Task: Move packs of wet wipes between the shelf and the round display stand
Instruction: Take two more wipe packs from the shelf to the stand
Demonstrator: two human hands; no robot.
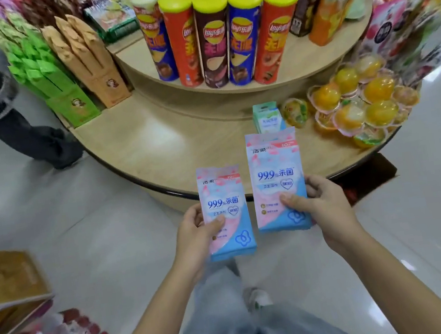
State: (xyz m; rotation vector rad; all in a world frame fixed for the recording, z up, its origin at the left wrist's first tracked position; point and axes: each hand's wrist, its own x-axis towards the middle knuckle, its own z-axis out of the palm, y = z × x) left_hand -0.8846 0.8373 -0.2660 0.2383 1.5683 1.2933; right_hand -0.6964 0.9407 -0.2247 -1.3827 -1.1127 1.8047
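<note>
Pale wooden round display stand (168,146) ahead. Held upright near its rim: flat pink-and-blue plastic wipes pack (225,191), blue "99.9%" print, gripped by left hand (194,234); matching second pack (275,170) gripped by right hand (325,206).

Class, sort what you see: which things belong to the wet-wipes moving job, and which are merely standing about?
Job: pink-and-blue plastic wipes pack in the left hand; matching pack in the right hand; round wooden display stand.
Standing about: yellow-lidded crisp tubes; clear cups of orange jelly; green and tan cartons.
</note>
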